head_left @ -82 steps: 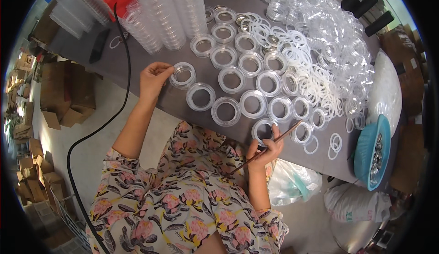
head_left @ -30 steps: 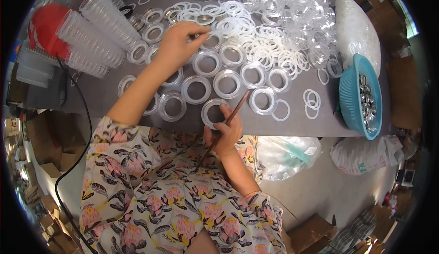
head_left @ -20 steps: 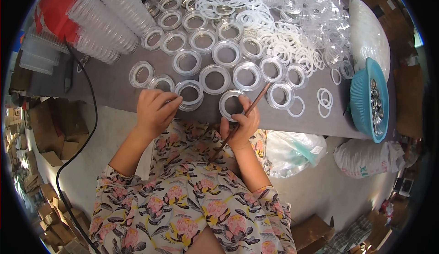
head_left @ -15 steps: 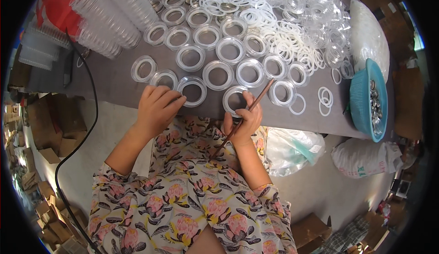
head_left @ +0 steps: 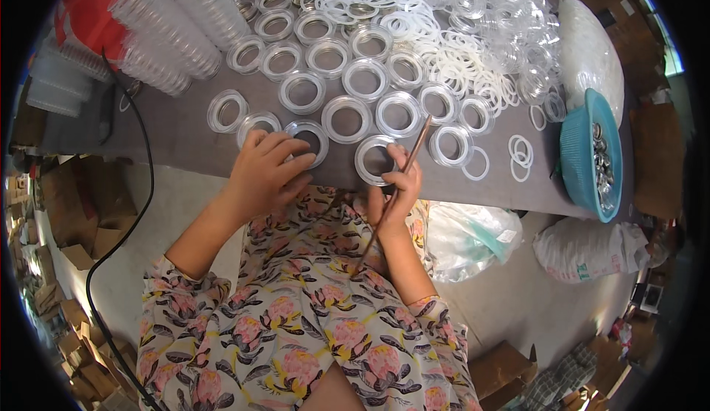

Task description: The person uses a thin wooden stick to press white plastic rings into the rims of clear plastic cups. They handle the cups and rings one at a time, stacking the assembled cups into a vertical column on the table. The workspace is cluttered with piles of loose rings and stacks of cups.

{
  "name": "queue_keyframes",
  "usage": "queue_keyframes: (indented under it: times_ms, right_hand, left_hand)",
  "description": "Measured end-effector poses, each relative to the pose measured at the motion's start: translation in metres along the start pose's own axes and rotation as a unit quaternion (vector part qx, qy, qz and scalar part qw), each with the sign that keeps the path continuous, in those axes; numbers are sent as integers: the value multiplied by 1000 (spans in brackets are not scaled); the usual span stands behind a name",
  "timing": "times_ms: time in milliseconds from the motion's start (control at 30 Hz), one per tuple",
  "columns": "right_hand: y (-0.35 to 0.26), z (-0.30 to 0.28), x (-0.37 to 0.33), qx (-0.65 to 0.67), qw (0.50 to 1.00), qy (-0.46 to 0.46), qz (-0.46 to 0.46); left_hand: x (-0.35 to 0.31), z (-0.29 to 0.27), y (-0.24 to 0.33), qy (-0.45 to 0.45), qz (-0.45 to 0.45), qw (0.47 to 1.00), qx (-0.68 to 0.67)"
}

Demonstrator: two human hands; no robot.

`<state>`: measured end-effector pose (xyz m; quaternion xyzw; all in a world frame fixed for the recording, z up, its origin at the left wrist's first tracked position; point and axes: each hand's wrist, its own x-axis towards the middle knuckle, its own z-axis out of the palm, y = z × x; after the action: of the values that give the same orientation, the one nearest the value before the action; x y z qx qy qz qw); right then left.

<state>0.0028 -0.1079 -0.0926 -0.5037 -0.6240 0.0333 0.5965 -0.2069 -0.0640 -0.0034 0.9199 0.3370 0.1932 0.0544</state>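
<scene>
Round clear plastic cases with white rings inside lie in loose rows on the grey table (head_left: 177, 137). My left hand (head_left: 268, 170) is at the front edge, fingers apart and slightly bent, holding nothing I can see. Its fingertips overlap the near side of one round case (head_left: 316, 131), and another round case (head_left: 255, 124) lies just behind its knuckles. A thin brown stick (head_left: 416, 148) slants up through my right hand (head_left: 398, 185), closed around it. The same hand's fingertips meet the right side of a round case (head_left: 361, 161) at the table edge.
White flat rings (head_left: 451, 63) are heaped behind the cases, with clear plastic lids (head_left: 510, 19) piled farther back. Stacked clear cups (head_left: 166, 30) lean at the far left by a red bowl (head_left: 92, 11). A blue basket (head_left: 577, 152) of small metal pieces stands right. A black cable (head_left: 151, 152) hangs left.
My left hand has shifted right, onto the near side of the round case beside it, and its fingers have spread. The stick in my right hand has tilted a little more upright.
</scene>
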Motion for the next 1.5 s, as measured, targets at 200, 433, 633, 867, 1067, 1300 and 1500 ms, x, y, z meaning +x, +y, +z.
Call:
queue_keyframes:
  times_ms: [200, 433, 633, 867, 1067, 1300, 1500]
  right_hand:
    - [-15, -31, 19, 175, 954, 97, 223]
    - [-40, -77, 60, 376, 891, 60, 246]
    - [-40, -63, 62, 396, 870, 57, 289]
    - [-44, -55, 69, 404, 845, 17, 349]
    - [-43, -49, 70, 426, 821, 5, 379]
    - [-37, -52, 76, 413, 826, -13, 383]
    - [-37, -45, 73, 443, 814, -3, 375]
  left_hand:
    - [29, 43, 51, 58, -2, 995, -85]
    - [21, 73, 67, 57, -9, 991, -124]
    - [22, 80, 74, 134, -97, 958, -235]
    - [28, 85, 72, 102, -123, 946, -282]
    - [28, 90, 67, 122, -104, 942, -295]
    - [31, 84, 65, 111, -96, 944, -295]
    - [35, 87, 70, 135, -149, 928, -315]
